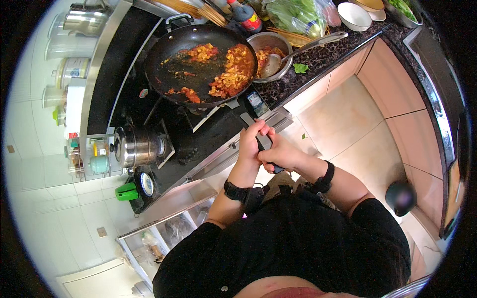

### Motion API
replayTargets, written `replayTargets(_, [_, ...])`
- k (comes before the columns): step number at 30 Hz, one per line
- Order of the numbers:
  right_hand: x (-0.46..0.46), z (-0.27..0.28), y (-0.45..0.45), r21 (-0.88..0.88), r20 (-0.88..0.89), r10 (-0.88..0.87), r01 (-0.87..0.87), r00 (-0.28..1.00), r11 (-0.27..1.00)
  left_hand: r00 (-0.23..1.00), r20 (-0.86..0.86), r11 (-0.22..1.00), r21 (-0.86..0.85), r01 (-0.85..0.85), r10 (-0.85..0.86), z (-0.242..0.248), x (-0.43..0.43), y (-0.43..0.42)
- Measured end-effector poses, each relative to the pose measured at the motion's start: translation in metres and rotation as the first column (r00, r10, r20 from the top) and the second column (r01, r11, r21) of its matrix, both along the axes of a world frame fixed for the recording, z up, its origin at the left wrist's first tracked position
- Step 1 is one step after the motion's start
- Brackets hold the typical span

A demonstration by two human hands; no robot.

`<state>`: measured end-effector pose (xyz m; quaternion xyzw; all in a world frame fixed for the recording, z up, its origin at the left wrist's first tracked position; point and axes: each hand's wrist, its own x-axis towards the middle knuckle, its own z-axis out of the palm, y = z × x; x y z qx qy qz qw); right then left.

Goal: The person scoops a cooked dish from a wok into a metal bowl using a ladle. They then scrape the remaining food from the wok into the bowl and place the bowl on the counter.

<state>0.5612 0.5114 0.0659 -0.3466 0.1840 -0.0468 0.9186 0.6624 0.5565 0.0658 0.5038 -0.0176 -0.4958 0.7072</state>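
Both hands meet in front of my body around a long grey utensil with a black end [265, 142]; its exact kind cannot be told. My left hand [250, 143] wraps it from the left, and my right hand [281, 152] grips its lower part. Beyond them, a large black frying pan [175, 80] on the stove holds red and yellow food that looks like tomato and egg. Against the pan's right side stands a stainless steel bowl [288, 46] with similar food and a metal ladle [311, 45] leaning in it.
A lidded steel pot [138, 147] stands on the left burner. Along the back counter are a dark sauce bottle [246, 16], bagged leafy vegetables [294, 16] and a white bowl [354, 16]. A leaf piece [300, 68] lies near the counter edge. An open drawer [164, 236] is at lower left.
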Motion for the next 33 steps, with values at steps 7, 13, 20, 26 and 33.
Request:
replayTargets(7, [-0.004,-0.012,-0.006,0.084,0.117,-0.043,0.033,0.992,0.996,0.995,0.077,0.996,0.080,0.050,-0.056,-0.007,-0.002,-0.005])
replayTargets(13, [-0.005,-0.018,-0.013,0.130,0.133,-0.001,-0.017,0.991,0.991,0.983,0.172,0.986,0.160,0.037,-0.065,-0.004,-0.004,-0.013])
replayTargets(20, [-0.008,-0.025,-0.017,0.263,0.169,-0.018,-0.028,0.985,0.964,0.973,0.221,0.978,0.208,0.018,-0.064,0.002,-0.011,-0.022])
replayTargets(26, [-0.010,-0.028,-0.021,0.351,0.201,-0.028,-0.045,0.979,0.935,0.965,0.255,0.974,0.227,0.006,-0.065,0.000,-0.014,-0.026])
replayTargets(33, [-0.014,-0.032,-0.019,0.423,0.244,-0.044,-0.066,0.969,0.904,0.958,0.276,0.957,0.291,-0.001,-0.083,0.003,-0.020,-0.029])
